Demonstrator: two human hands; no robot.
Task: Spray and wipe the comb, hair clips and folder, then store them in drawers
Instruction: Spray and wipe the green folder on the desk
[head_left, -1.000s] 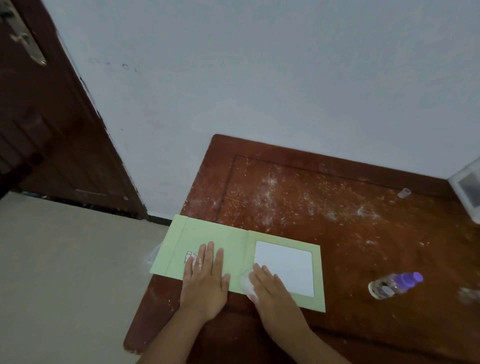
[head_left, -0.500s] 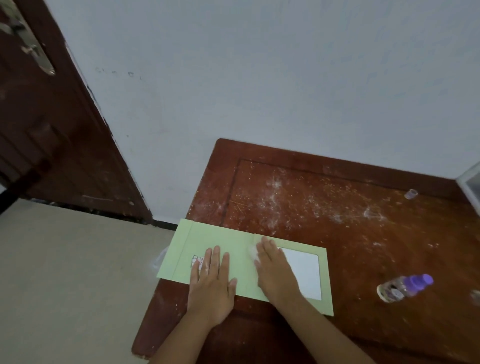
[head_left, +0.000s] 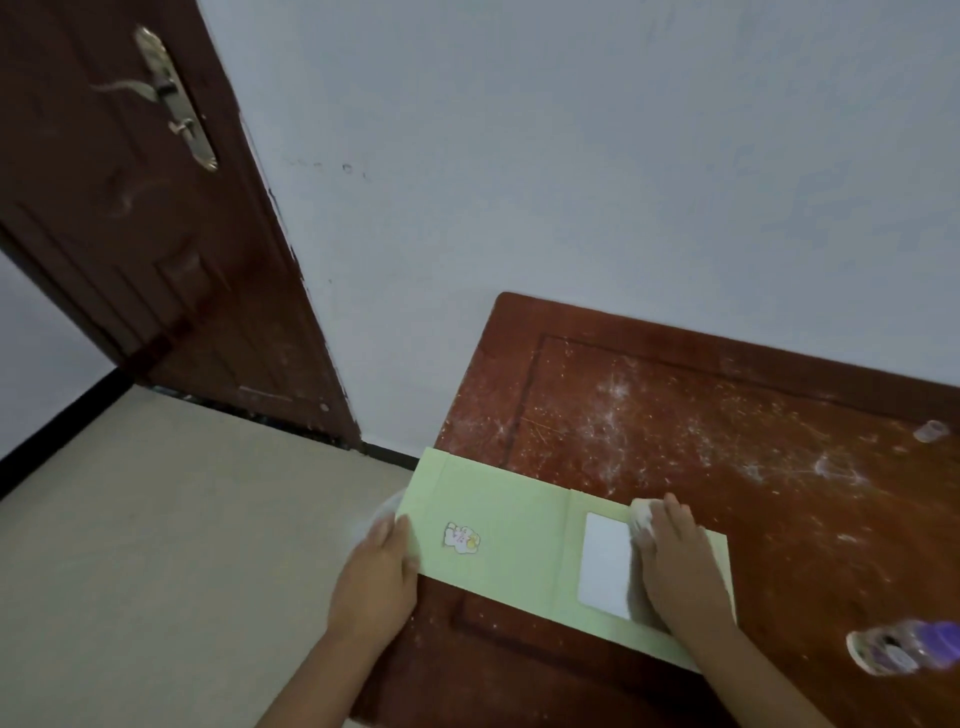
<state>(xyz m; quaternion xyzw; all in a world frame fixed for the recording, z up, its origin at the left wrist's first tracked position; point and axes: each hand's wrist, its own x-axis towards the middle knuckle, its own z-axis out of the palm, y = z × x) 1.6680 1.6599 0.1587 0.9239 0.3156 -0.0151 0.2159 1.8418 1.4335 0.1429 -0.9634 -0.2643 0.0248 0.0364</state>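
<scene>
My left hand (head_left: 382, 564) holds the left edge of the open green folder (head_left: 498, 540) on the desk (head_left: 727, 415), while my right hand (head_left: 675, 561) presses a white wipe (head_left: 643, 514) flat on it.

The spray bottle (head_left: 906, 646) at the right edge is smeared by motion blur and cut off by the frame, so its label cannot be read. The right hand (head_left: 675, 561) covers most of the wad of tissue (head_left: 641, 514) it presses on the folder (head_left: 519, 540), along with the right part of the white panel (head_left: 605, 564). The left hand (head_left: 376, 577) hides the folder's left edge, and whether its fingers curl under that edge cannot be told. The sticker (head_left: 462, 538) is too small to make out. Both forearms run out of the bottom edge. The small clear cap (head_left: 931, 431) is blurred.
</scene>
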